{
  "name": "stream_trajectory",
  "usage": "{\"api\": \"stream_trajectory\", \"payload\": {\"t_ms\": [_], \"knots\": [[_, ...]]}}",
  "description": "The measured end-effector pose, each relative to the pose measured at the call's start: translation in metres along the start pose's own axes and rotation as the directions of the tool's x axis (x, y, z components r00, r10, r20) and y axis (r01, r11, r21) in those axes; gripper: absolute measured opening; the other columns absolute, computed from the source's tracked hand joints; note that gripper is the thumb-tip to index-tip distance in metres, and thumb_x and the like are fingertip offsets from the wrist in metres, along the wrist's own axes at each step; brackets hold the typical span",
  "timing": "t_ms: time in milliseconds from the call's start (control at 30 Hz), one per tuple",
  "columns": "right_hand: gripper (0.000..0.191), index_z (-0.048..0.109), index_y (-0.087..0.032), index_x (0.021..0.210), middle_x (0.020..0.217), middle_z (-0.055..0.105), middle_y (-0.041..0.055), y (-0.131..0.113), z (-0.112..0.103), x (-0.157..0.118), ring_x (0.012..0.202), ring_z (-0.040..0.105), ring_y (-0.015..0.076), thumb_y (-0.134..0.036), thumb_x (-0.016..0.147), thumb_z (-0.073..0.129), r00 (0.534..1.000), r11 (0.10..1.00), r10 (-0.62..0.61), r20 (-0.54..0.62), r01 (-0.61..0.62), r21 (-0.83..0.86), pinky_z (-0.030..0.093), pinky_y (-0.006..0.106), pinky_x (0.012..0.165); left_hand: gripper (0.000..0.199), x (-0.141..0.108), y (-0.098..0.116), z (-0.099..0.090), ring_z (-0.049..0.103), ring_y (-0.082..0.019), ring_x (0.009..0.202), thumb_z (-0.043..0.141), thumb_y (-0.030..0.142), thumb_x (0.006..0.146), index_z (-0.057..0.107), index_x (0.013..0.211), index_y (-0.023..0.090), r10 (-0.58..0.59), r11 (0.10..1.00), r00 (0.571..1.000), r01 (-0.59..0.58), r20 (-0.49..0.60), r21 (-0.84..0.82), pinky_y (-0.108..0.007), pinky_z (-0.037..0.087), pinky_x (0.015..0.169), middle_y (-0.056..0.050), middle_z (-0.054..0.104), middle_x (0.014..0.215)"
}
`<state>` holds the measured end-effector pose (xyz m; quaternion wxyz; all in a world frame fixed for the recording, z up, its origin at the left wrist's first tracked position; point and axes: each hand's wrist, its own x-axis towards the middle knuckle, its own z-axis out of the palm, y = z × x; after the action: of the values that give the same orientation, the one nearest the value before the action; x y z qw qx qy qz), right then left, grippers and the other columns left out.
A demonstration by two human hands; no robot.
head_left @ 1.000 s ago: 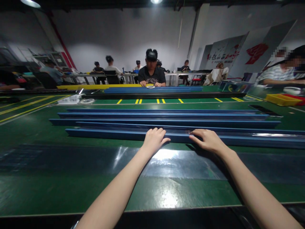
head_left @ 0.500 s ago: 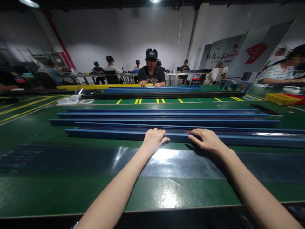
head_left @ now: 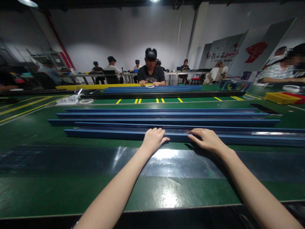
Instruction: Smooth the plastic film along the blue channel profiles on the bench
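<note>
Blue channel (head_left: 107, 135), the nearest of several, lies on the green surface (head_left: 95, 194), just past a flat clear sheet (head_left: 176, 165). Both sheet and channel have their long axes running left to right. The channel's open side faces up; its left end is in view, while its right part slants slightly nearer and runs out of view.

The left hand (head_left: 154, 139) rests on its near wall, fingers together over the rim, thumb spread out to the right. The right hand (head_left: 206, 139) is at the same wall, well apart from the left, thumb tip low and fingertips above it, slightly apart; whether they clamp the rim cannot be told.

Beyond lie more blue channels (head_left: 164, 122), roughly parallel, with a dark flat object (head_left: 265, 109) near their right ends. Farther off, a long black strip (head_left: 162, 94) crosses the surface, and a seated person (head_left: 151, 74) is behind it.
</note>
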<state>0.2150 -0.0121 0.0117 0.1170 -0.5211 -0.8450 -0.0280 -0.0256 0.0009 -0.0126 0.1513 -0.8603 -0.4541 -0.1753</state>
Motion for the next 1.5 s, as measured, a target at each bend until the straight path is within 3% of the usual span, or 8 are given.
{"api": "stream_trajectory", "payload": {"t_ms": [267,433,733,1067,1333,1500], "knots": [[0.042,0.06,-0.021,0.093,0.098,0.063,0.0055,-0.001,0.002,0.0,0.09,0.057,0.0196,-0.047,0.083,0.029,1.0,0.999,-0.01,-0.008,0.01,-0.037,0.04,0.027,0.072,0.031,0.0,-0.003,-0.005,0.053,-0.017,0.08,0.048,0.047,0.078,0.051,0.083,0.017,0.006,0.999,1.0,-0.005,0.027,-0.04,-0.026,0.038,0.067,-0.003,0.056,0.084],[0.039,0.057,-0.02,0.09,0.092,0.061,0.0064,-0.009,0.006,0.002,0.086,0.057,0.0189,-0.047,0.083,0.031,0.998,0.994,-0.043,-0.036,0.039,-0.105,0.04,0.026,0.066,0.024,0.002,-0.011,-0.019,0.054,-0.016,0.081,0.051,0.041,0.078,0.05,0.082,0.018,0.007,0.997,0.995,0.001,0.097,-0.079,-0.024,0.04,0.064,-0.002,0.057,0.087],[0.032,0.054,-0.018,0.079,0.084,0.056,0.0049,-0.012,0.007,0.004,0.076,0.054,0.015,-0.039,0.085,0.03,0.991,0.994,-0.073,-0.111,0.063,-0.094,0.036,0.024,0.063,0.028,0.009,-0.028,-0.033,0.057,-0.018,0.076,0.05,0.046,0.076,0.054,0.078,0.018,0.031,0.999,0.97,-0.037,0.242,0.018,-0.025,0.04,0.059,-0.002,0.06,0.08],[0.04,0.054,-0.018,0.069,0.073,0.056,0.0042,-0.022,0.009,0.018,0.07,0.052,0.0131,-0.037,0.087,0.023,0.989,0.968,-0.126,-0.082,0.105,-0.226,0.029,0.024,0.057,0.016,-0.01,-0.033,-0.017,0.052,-0.017,0.08,0.052,0.033,0.079,0.052,0.083,0.017,0.207,0.972,0.977,-0.211,0.052,0.101,-0.025,0.04,0.062,-0.003,0.055,0.084],[0.039,0.055,-0.017,0.07,0.072,0.056,0.0037,-0.048,0.007,0.043,0.064,0.05,0.0113,-0.045,0.084,0.032,0.961,0.944,-0.277,-0.017,0.268,-0.192,0.026,0.023,0.055,0.024,-0.018,-0.048,-0.016,0.051,-0.016,0.078,0.053,0.04,0.077,0.05,0.083,0.017,0.144,0.984,0.99,-0.143,0.001,0.105,-0.025,0.039,0.063,-0.002,0.054,0.083],[0.036,0.055,-0.017,0.068,0.07,0.057,0.0027,-0.058,0.011,0.055,0.059,0.049,0.0106,-0.045,0.082,0.037,0.965,0.956,-0.262,0.01,0.261,-0.133,0.022,0.024,0.052,0.029,-0.022,-0.054,-0.015,0.052,-0.016,0.078,0.052,0.045,0.076,0.049,0.081,0.017,0.092,0.989,0.996,-0.091,-0.003,0.113,-0.025,0.039,0.063,-0.002,0.055,0.082]]}}
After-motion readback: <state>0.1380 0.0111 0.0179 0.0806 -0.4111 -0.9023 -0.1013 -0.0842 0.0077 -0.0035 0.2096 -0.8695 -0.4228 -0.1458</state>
